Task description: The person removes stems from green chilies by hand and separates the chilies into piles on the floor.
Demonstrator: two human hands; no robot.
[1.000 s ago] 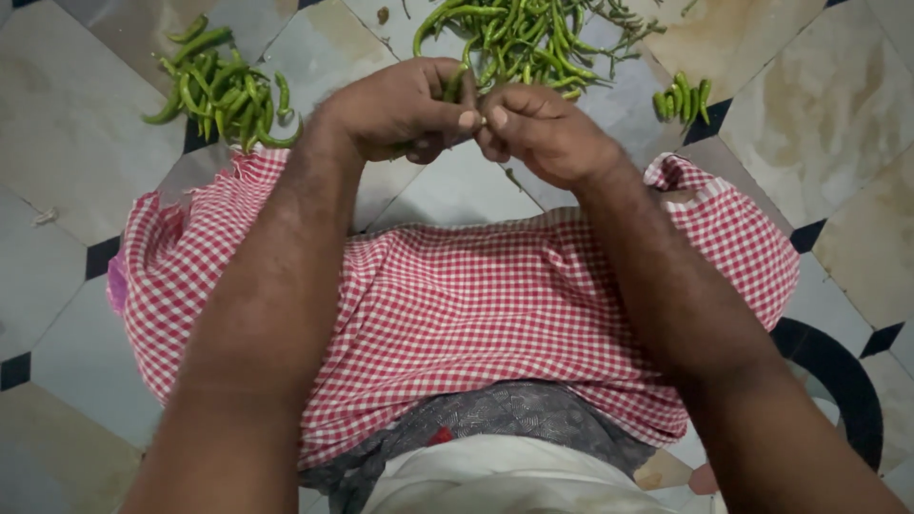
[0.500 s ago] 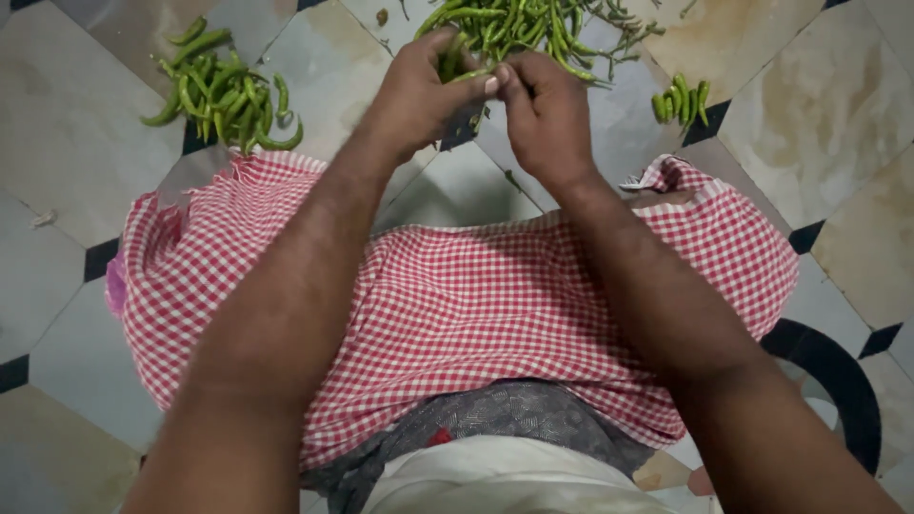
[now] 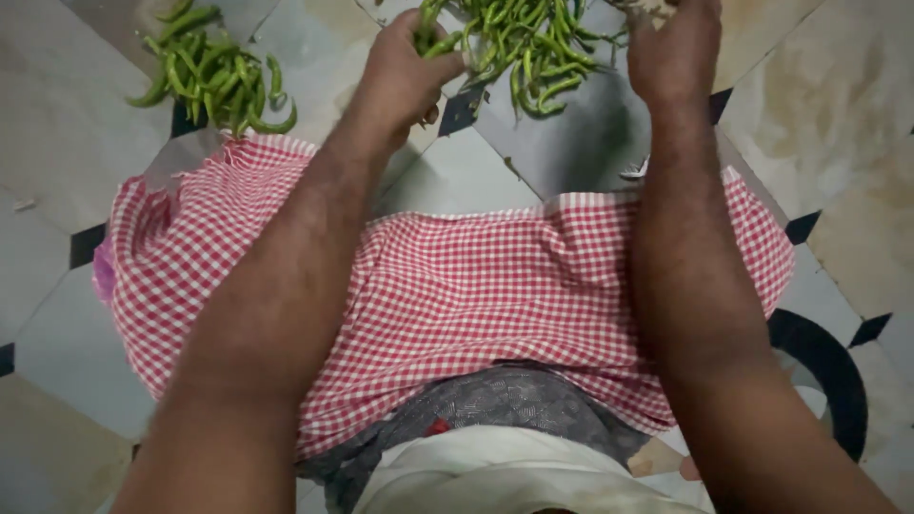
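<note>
A heap of green chillies lies on the tiled floor at the top centre. My left hand rests at the heap's left edge, fingers curled around a green chilli. My right hand reaches past the heap's right side toward the top edge; its fingertips run out of view, so I cannot see whether it holds anything. A second, smaller heap of green chillies lies at the upper left.
A red-and-white checked cloth covers my lap across the middle. Around it is a pale marble floor with black diamond insets and a black curved inlay at the lower right.
Both hands have parted and moved away from my body. The left went to the heap's left edge, the right swung out to the upper right.
</note>
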